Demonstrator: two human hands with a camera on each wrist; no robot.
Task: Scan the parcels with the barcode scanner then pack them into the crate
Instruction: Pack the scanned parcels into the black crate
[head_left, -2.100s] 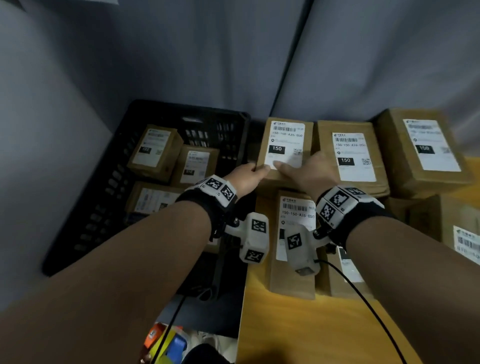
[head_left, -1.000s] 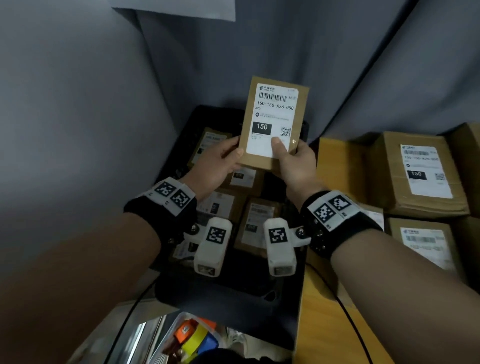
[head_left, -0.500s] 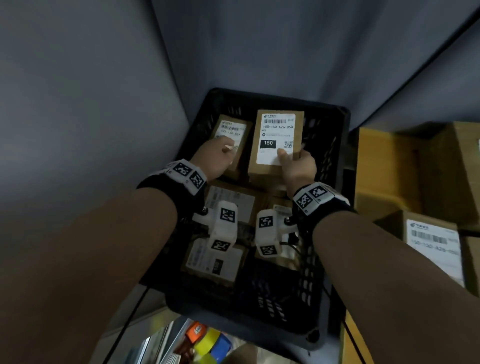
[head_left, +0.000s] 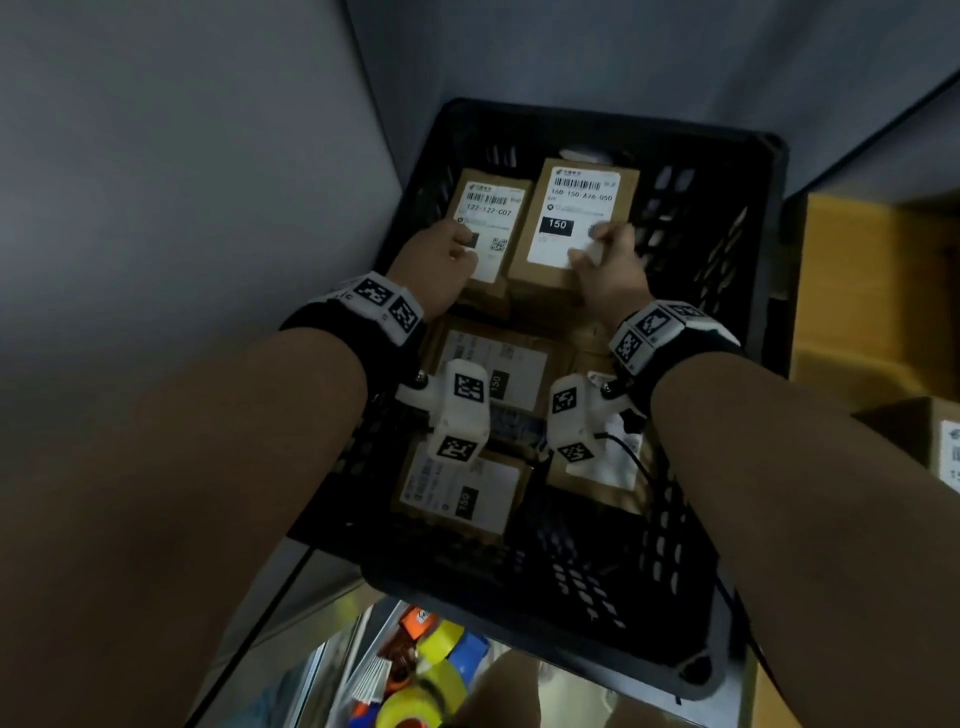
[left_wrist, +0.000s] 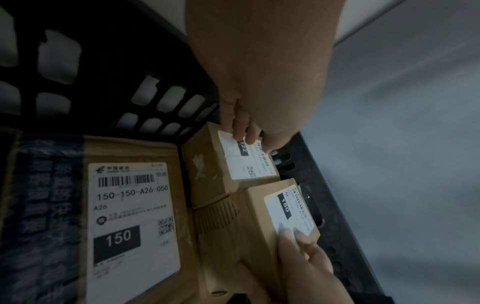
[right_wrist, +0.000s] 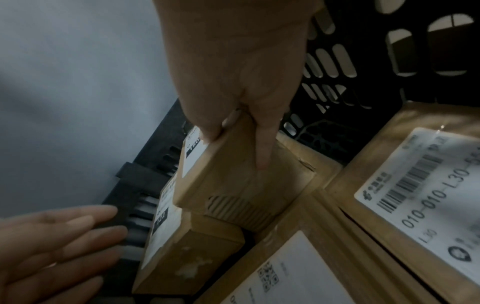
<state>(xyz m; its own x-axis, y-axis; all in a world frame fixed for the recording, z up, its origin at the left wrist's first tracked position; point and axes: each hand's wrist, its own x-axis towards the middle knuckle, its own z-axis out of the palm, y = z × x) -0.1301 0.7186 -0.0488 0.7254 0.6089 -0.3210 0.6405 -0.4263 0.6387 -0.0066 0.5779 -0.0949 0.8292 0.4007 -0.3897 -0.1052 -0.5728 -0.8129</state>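
A black plastic crate (head_left: 727, 234) holds several brown parcels with white labels. My right hand (head_left: 608, 265) grips the parcel labelled 150 (head_left: 571, 208) at the crate's far end, thumb on its label and fingers down its near side. In the right wrist view that hand (right_wrist: 241, 115) pinches the parcel's (right_wrist: 233, 174) edge. My left hand (head_left: 441, 260) rests with straight fingers on the smaller parcel labelled 122 (head_left: 493, 208) beside it. In the left wrist view the fingertips (left_wrist: 241, 131) touch that parcel's (left_wrist: 207, 164) label. No scanner is in view.
Three more labelled parcels (head_left: 493, 374) (head_left: 462, 493) (head_left: 602, 467) lie nearer me in the crate. Cardboard boxes (head_left: 945, 452) stand to the right of the crate. A grey wall runs close along the left. Coloured tape rolls (head_left: 436, 675) lie below the crate's near edge.
Both hands lifted the 150 parcel off the pile on the right, carried it left and lowered it into the crate's far end. My left hand let go and moved onto the 122 parcel.
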